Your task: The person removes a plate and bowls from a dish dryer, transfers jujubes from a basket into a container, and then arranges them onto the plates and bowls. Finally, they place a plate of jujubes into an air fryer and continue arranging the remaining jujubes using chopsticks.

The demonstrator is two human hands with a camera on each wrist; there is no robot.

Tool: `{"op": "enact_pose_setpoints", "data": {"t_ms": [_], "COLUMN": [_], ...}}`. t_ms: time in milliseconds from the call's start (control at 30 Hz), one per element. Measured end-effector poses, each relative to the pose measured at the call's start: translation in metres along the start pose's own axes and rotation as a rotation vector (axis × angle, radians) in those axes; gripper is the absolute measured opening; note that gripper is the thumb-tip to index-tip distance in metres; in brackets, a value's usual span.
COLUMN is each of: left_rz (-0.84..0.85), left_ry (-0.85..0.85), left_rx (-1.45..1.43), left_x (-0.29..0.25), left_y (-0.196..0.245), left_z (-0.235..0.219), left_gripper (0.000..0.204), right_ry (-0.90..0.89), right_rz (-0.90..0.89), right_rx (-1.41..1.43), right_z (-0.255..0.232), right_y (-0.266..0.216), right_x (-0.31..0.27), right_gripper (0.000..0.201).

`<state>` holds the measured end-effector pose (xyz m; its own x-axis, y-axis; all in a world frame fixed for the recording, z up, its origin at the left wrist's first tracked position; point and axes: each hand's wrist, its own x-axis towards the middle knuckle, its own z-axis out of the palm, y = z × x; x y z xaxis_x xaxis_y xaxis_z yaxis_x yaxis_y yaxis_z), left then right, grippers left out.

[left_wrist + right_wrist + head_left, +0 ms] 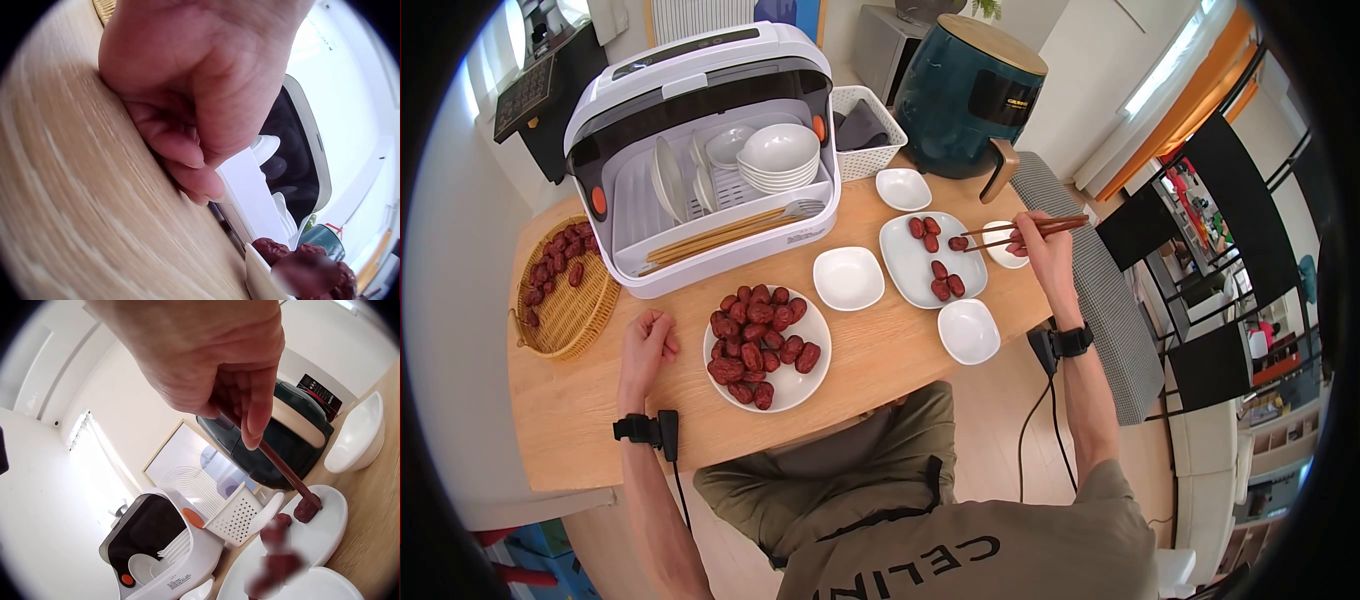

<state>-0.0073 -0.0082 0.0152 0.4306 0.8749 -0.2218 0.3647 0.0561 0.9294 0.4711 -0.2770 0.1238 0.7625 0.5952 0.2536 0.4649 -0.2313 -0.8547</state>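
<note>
My right hand (1048,260) holds a pair of brown wooden chopsticks (1055,226) above the right side of a white oblong plate (908,278). The chopstick tips meet a red date (306,509) near the plate's edge. Several more dates (941,281) lie in two small groups on that plate. On the wooden table rests my left hand (648,350), its fingers loosely curled around nothing. To its right stands a round white plate (815,372) heaped with wrinkled red dates (752,330).
Small white dishes (849,279) surround the oblong plate. A wicker basket (575,320) with dates sits at far left. Behind stand an open-lidded dish box (700,150) with bowls, plates and chopsticks, a white perforated basket (868,160) and a green air fryer (960,110).
</note>
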Motion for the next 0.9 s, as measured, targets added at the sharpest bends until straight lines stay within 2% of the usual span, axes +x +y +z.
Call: {"op": "enact_pose_setpoints", "data": {"t_ms": [900], "left_rz": [-0.002], "left_ry": [0.001], "left_rx": [-0.001], "left_x": [0.001], "left_y": [-0.002], "left_z": [-0.001], "left_gripper": [0.021], "right_ry": [-0.014], "right_rz": [-0.029], "right_rx": [-0.064], "right_z": [0.004], "right_y": [-0.013], "right_x": [-0.003], "right_gripper": [0.028]}}
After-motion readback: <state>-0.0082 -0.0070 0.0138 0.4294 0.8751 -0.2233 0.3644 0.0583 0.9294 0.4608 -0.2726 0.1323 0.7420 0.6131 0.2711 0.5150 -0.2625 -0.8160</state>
